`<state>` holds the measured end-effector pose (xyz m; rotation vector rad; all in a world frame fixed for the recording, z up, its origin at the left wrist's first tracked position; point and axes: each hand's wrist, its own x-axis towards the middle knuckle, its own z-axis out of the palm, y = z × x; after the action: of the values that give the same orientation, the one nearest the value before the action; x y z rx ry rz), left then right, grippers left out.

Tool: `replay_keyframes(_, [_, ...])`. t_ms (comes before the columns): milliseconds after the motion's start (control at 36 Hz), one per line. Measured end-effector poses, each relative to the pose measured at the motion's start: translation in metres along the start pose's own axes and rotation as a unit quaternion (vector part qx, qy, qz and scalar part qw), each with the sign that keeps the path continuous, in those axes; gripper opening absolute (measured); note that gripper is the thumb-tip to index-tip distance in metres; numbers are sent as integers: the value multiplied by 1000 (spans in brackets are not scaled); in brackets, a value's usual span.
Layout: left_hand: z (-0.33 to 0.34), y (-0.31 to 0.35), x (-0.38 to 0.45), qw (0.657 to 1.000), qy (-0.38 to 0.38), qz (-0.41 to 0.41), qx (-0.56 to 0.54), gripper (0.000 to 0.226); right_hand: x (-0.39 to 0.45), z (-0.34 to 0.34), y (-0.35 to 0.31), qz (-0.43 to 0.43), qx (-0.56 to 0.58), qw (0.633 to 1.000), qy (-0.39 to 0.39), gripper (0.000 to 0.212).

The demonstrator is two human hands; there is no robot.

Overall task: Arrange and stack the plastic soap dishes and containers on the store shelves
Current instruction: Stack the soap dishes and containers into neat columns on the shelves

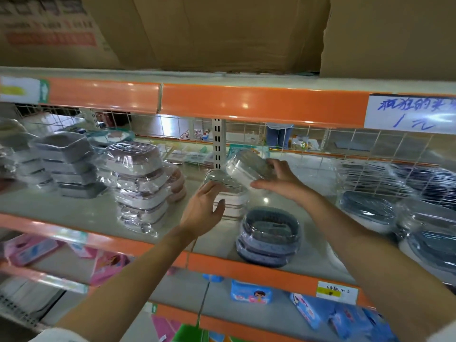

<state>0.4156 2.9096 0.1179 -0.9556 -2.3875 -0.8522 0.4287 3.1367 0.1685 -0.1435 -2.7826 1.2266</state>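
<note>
Setting a wrapped soap dish onto the short white stack.

My right hand grips the tilted soap dish; my left hand, fingers spread, steadies the white stack. I should level it before lowering.

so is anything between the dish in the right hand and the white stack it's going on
Nothing visible blocks it. The right hand holds the wrapped dish tilted just above the white stack; the left hand touches the stack's near side, not its top.
</note>
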Motion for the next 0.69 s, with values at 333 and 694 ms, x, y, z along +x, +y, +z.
replay_keyframes(333, [-38,-29,-2,998,35,8,55,32,26,47,-40,5,-11,999,-34,97])
replay_keyframes(694, [-12,15,19,994,-32,102,33,34,-16,17,-20,12,-50,999,9,76])
